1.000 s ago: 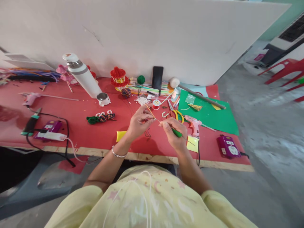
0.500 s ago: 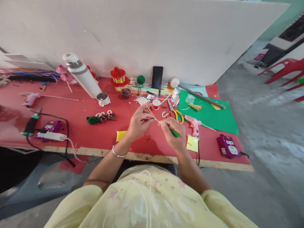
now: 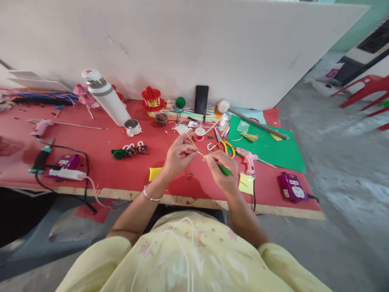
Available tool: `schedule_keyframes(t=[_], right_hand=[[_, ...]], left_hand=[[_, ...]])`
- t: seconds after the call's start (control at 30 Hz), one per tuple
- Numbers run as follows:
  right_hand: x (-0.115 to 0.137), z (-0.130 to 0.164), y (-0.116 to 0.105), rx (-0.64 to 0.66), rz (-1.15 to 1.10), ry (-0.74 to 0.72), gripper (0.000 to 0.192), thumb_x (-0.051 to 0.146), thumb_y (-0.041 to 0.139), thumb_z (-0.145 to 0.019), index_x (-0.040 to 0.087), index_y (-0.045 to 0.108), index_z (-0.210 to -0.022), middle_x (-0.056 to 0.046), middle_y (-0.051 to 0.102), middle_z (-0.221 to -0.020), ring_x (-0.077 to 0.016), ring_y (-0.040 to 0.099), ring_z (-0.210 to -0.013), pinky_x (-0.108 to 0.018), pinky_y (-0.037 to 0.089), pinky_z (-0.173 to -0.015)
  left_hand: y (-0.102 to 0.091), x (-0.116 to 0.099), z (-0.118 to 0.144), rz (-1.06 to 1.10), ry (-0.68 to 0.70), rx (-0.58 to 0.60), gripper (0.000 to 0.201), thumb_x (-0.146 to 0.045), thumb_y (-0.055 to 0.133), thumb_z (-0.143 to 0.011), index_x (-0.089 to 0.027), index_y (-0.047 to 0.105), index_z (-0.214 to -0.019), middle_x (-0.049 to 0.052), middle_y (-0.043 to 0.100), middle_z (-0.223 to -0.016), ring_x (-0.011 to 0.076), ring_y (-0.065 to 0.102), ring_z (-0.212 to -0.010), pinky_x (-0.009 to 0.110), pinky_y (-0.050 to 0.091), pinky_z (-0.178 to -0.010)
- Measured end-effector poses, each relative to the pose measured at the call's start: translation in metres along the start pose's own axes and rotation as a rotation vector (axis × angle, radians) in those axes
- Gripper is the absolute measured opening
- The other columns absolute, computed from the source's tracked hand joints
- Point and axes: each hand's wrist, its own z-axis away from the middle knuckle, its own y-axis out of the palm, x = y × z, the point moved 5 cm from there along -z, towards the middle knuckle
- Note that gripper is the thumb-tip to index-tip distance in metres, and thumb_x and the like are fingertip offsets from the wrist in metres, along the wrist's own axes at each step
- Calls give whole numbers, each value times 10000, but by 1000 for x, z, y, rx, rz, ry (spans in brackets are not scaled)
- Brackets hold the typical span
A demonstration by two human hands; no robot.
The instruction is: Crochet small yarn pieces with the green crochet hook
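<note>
Above the near edge of the bench (image 3: 100,158), both hands are raised and brought together over the red surface. A thin orange stick (image 3: 192,142) is pinched in the fingers of the left hand (image 3: 178,156), its far end slanting up and away toward the orange spool (image 3: 199,133); it seems to be held at that slant so that its near tip is offered to the other hand. A green-handled tool (image 3: 225,170) is gripped in the clenched fingers of the right hand (image 3: 221,170), pencil-fashion, with the handle passing back under the palm and a fine metal point showing past the wrist side. The tool's working end is met by the stick's tip just between the two sets of fingertips, so fine work can be steadied by both hands; whether the two are actually touching cannot be told. A dark thread seems to hang below the left hand.

Beyond the hands, scissors (image 3: 223,142) and a pink glue gun (image 3: 247,159) are laid just right of the spool, on the edge of a green sheet (image 3: 273,152). A white flask (image 3: 105,97) is leaned well left of the spool, with a small cup (image 3: 133,127) at its foot.
</note>
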Motion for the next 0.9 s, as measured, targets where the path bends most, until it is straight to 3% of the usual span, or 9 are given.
schedule_keyframes(t=[0.53, 0.9], right_hand=[[-2, 1, 1, 3, 20, 1, 157, 281, 633, -990, 227, 732, -880, -32, 744, -844, -167, 688, -783, -325, 534, -734], [-9, 4, 4, 4, -10, 9, 148, 306, 634, -990, 242, 751, -926, -34, 748, -866, -176, 685, -813, -340, 551, -775]], left_hand=[[1, -6, 1, -79, 67, -17, 55, -189, 704, -904, -167, 740, -870, 159, 596, -1403, 165, 670, -945, 296, 575, -696], [1, -2, 1, -46, 16, -17, 45, -217, 738, -881, -173, 747, -882, 154, 597, -1425, 175, 665, -999, 261, 584, -662]])
